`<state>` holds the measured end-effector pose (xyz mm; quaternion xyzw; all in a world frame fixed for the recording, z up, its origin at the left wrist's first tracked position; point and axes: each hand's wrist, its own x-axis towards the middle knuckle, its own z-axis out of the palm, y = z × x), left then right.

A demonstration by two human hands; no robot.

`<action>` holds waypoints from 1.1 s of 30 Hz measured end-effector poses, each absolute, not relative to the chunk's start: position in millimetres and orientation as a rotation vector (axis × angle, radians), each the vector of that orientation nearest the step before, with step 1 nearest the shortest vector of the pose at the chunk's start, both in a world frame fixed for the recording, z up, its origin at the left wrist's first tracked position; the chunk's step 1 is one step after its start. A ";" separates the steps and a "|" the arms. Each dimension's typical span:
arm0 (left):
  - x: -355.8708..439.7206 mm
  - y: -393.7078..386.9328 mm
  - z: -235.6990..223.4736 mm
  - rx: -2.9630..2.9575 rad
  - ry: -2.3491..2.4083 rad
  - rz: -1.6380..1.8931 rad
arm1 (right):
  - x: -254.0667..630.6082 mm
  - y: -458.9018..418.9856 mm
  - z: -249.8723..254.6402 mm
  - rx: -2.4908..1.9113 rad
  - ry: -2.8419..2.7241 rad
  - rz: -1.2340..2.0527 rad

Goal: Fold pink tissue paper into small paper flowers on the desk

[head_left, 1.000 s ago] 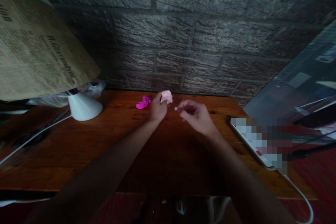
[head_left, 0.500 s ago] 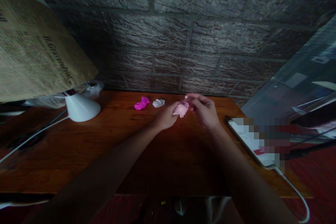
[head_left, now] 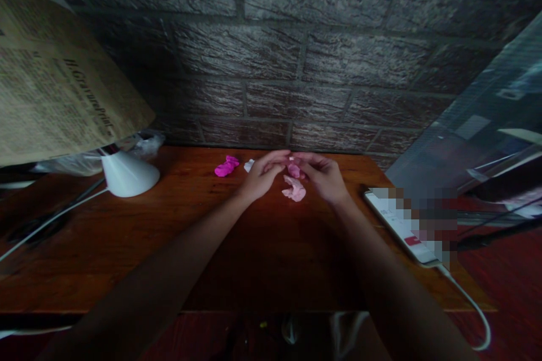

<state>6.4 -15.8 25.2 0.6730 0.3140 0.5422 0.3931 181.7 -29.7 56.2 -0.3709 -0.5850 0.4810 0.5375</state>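
My left hand (head_left: 263, 175) and my right hand (head_left: 324, 176) meet at their fingertips over the table. Between those closed fingertips is a small pale piece (head_left: 291, 158), which looks like soft modelling clay. Just below it lies a medium-pink lump (head_left: 293, 170), beside my right fingers. Nearer to me, a crumpled light-pink lump (head_left: 295, 189) rests on the wood. A white lump (head_left: 249, 165) is partly hidden behind my left hand. Farther left sits a bright magenta lump (head_left: 227, 166).
A lamp (head_left: 130, 175) with a newsprint shade stands at the left on the wooden table (head_left: 271, 259). A phone (head_left: 398, 225) with a white cable lies at the right, partly pixelated. Behind rises a brick-patterned wall (head_left: 271, 51); a translucent panel (head_left: 474, 113) leans at the right.
My left hand moved right, uncovering the white lump, then let go of the light-pink lump, which now lies on the table. Its fingers have joined my right hand's at the small pale piece.
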 end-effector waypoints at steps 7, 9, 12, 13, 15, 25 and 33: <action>9.3 -17.8 27.4 1.577 0.816 1.403 | 180.3 -30.3 53.0 -0.937 -1.438 1.091; 8.3 -17.0 27.2 1.582 0.834 1.411 | 181.2 -30.1 51.0 -0.947 -1.491 1.040; 7.8 -15.5 26.5 1.607 0.845 1.397 | 182.4 -29.8 47.2 -0.965 -1.568 0.932; 8.1 -15.2 26.3 1.609 0.844 1.390 | 182.7 -29.8 46.0 -0.971 -1.591 0.884; 9.0 -15.3 26.2 1.596 0.843 1.383 | 183.1 -29.9 44.2 -0.978 -1.634 0.800; 8.2 -15.4 25.4 1.555 0.832 1.352 | 183.2 -36.3 49.9 -1.044 -1.757 0.571; 8.0 -19.7 30.5 1.626 0.789 1.331 | 182.2 -47.3 63.7 -1.024 -1.780 0.326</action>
